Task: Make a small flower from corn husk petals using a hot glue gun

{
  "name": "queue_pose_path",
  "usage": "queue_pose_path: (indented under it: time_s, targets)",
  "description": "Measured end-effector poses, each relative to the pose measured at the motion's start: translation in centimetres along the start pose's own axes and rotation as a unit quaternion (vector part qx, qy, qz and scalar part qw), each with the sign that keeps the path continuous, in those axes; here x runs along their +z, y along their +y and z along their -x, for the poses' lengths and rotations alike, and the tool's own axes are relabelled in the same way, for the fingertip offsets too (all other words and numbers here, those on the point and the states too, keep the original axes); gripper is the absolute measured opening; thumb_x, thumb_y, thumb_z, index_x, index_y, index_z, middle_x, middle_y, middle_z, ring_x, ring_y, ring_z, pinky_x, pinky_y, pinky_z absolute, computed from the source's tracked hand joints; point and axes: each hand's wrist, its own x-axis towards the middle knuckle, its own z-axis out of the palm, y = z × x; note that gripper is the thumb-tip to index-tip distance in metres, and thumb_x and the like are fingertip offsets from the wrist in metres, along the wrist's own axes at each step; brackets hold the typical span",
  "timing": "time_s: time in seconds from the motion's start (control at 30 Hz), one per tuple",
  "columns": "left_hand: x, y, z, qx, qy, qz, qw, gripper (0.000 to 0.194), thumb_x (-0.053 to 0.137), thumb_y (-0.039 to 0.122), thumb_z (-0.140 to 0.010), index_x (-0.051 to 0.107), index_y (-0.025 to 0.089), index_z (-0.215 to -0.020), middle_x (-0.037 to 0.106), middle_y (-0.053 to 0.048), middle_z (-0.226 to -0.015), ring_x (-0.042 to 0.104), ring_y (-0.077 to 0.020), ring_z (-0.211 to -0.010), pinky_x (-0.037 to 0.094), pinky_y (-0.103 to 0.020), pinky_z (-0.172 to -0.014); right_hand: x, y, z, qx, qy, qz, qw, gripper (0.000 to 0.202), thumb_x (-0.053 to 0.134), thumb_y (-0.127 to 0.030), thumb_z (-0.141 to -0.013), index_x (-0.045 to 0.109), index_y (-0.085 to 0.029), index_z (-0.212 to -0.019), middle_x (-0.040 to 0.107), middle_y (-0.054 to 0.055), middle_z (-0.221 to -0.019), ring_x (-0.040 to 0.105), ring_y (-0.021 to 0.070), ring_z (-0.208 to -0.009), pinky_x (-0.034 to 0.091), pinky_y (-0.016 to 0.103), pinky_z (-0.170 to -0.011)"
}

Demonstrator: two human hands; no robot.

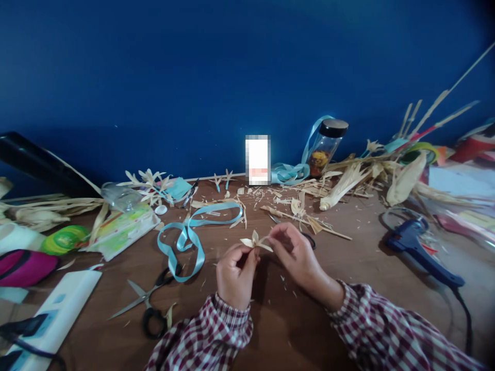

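Observation:
A small pale flower of dried husk petals (254,240) is pinched between the thumb and fingers of my left hand (236,270). My right hand (296,255) is closed at the fingertips on a petal strip at the flower's right side. What lies under the fingers at the flower's base is hidden. A light blue ribbon (184,237) loops across the table to the left of my hands. Open-bladed scissors (145,298) with black handles lie left of my left forearm. Another dark handle loop (309,240) shows behind my right hand.
A blue glue gun (421,247) lies at right, its cord running toward the front. Dried husks (344,183) and scraps litter the back. A black-lidded jar (328,147) leans near the blue wall. A white power strip (58,314) sits front left; finished-looking husk flowers (149,183) lie back left.

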Motion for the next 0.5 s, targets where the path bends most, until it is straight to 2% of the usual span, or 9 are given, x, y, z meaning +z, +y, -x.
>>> queue_pose_path:
  time_s: [0.1,0.27,0.5]
  targets:
    - [0.0,-0.2,0.0,0.028,0.008,-0.008,1.000,0.007,0.060,0.020,-0.075,0.064,0.017,-0.071,0.066,-0.004,-0.073,0.061,-0.0162,-0.068,0.047,-0.025,-0.064,-0.1,-0.5,-0.2,0.052,-0.021,-0.080,0.995,0.011,0.051,-0.024,-0.084,0.056,-0.018,-0.091,0.062,0.003,-0.078,0.059,0.0125,-0.067,0.049,0.023,-0.058]
    - [0.1,-0.1,-0.2,0.013,-0.013,-0.018,1.000,0.009,0.057,0.018,-0.077,0.064,0.017,-0.070,0.065,-0.003,-0.070,0.060,-0.0159,-0.065,0.047,-0.025,-0.062,-0.4,-1.2,0.0,0.062,-0.103,-0.160,0.980,0.015,0.056,-0.024,-0.081,0.058,-0.017,-0.094,0.064,0.005,-0.085,0.061,0.0135,-0.075,0.051,0.026,-0.067]
    - [0.1,-0.1,0.0,0.030,-0.027,-0.018,0.999,0.010,0.056,0.015,-0.077,0.064,0.017,-0.071,0.066,-0.004,-0.075,0.062,-0.0172,-0.071,0.049,-0.027,-0.066,-0.8,-0.8,-0.1,0.066,-0.117,-0.177,0.975,0.016,0.060,-0.030,-0.080,0.061,-0.017,-0.089,0.064,0.003,-0.079,0.060,0.0124,-0.069,0.051,0.024,-0.064]
